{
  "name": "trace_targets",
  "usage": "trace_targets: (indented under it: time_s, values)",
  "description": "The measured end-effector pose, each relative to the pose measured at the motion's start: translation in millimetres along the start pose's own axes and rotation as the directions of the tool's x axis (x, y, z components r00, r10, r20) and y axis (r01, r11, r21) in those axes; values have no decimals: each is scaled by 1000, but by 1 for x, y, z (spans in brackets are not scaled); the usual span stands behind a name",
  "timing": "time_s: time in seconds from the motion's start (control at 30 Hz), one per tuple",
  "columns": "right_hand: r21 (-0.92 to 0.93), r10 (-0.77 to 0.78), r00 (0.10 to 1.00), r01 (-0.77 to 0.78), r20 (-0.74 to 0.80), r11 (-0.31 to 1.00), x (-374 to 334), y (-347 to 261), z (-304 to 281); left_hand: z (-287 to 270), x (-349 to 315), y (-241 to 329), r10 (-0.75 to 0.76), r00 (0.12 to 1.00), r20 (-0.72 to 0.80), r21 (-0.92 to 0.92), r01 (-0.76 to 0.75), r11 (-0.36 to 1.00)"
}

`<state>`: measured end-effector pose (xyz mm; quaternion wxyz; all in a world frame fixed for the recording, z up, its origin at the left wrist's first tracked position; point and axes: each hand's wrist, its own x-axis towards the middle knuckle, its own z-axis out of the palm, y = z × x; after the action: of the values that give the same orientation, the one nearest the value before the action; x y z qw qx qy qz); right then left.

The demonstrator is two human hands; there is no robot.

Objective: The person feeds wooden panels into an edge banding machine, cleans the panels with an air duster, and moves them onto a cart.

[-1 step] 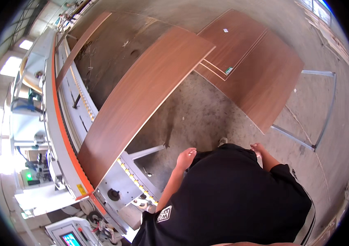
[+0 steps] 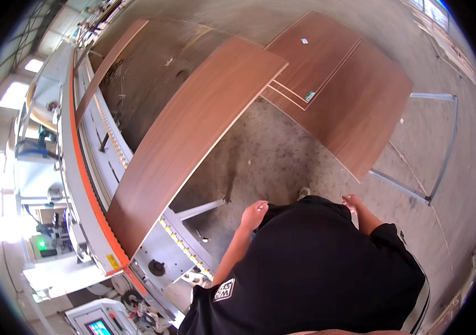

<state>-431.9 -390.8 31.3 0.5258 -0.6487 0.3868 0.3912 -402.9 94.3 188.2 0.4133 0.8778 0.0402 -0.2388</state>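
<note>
My left hand (image 2: 255,213) is beside my waist, its fingers curled closed. What it holds, if anything, I cannot make out. On the other side, my right hand (image 2: 353,202) is also closed by the dark shirt, with its inner side hidden. Neither hand touches a board. Ahead and to the left, a long brown wood-grain panel (image 2: 193,117) lies across the bed of an edge-banding machine (image 2: 90,192), its near end against the orange strip. Beyond it to the right lies a stack of wide brown panels (image 2: 355,100) with a small green label (image 2: 309,96).
A narrow brown strip (image 2: 106,70) rests farther along the machine. A roller rail (image 2: 182,240) runs along its side, with a metal support leg (image 2: 201,208) below. A metal frame (image 2: 453,134) stands at right. A control panel (image 2: 98,324) with a lit screen is at lower left.
The view has shifted slightly, so the panels and machine sit a little differently in the picture. My hands are in nearly the same place, still closed.
</note>
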Motion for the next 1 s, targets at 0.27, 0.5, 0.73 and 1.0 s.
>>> trace_targets:
  time_s: [0.27, 0.5, 0.73, 1.0]
  values:
    - [84, -111, 990, 119, -89, 989, 13, -70, -5, -1, 154, 19, -45, 964, 263, 117, 15, 993]
    - [165, -30, 992, 51, -127, 985, 53, -93, -5, -23, 317, 27, -153, 908, 390, 315, 25, 949]
    - [221, 242, 965, -215, -103, 951, 107, -141, 0, -28, 534, -3, -212, 919, 332, 372, 79, 925]
    - [-164, -32, 969, -8, -243, 986, 315, -305, -3, -85, 828, 0, -56, 997, -55, 310, 70, 948]
